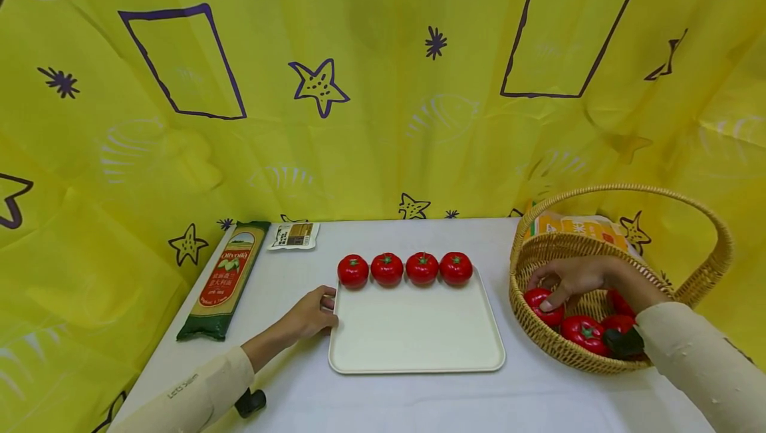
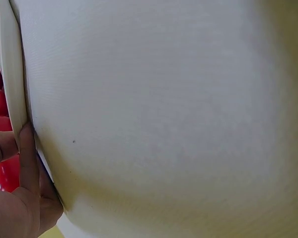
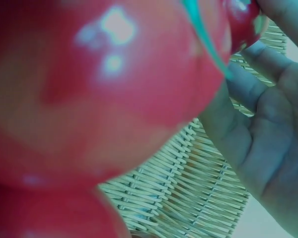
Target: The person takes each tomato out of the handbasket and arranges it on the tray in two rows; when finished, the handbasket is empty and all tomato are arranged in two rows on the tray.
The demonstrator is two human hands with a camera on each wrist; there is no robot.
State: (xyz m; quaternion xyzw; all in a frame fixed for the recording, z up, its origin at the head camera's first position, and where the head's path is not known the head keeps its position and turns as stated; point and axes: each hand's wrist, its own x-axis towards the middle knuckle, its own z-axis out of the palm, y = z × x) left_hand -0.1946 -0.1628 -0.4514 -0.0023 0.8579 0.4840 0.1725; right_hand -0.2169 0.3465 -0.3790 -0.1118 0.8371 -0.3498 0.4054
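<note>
A white tray point(image 1: 417, 333) lies on the table with a row of several red tomatoes, one of them a tomato point(image 1: 387, 269), along its far edge. My left hand point(image 1: 311, 313) grips the tray's left rim; in the left wrist view its thumb and fingers point(image 2: 29, 153) pinch that rim. Inside the wicker basket point(image 1: 538, 336) on the right, my right hand point(image 1: 577, 279) holds a tomato point(image 1: 546, 310) with thumb and fingers. More tomatoes point(image 1: 586, 334) lie in the basket beside it. Close to the right wrist camera, a large tomato point(image 3: 114, 99) fills much of the picture.
A green-ended pasta packet point(image 1: 224, 280) lies at the left, with a small white packet point(image 1: 294, 236) behind it. The basket's tall handle point(image 1: 622, 188) arches over my right hand. An orange bag point(image 1: 577, 225) stands behind the basket, against the yellow curtain point(image 1: 383, 153).
</note>
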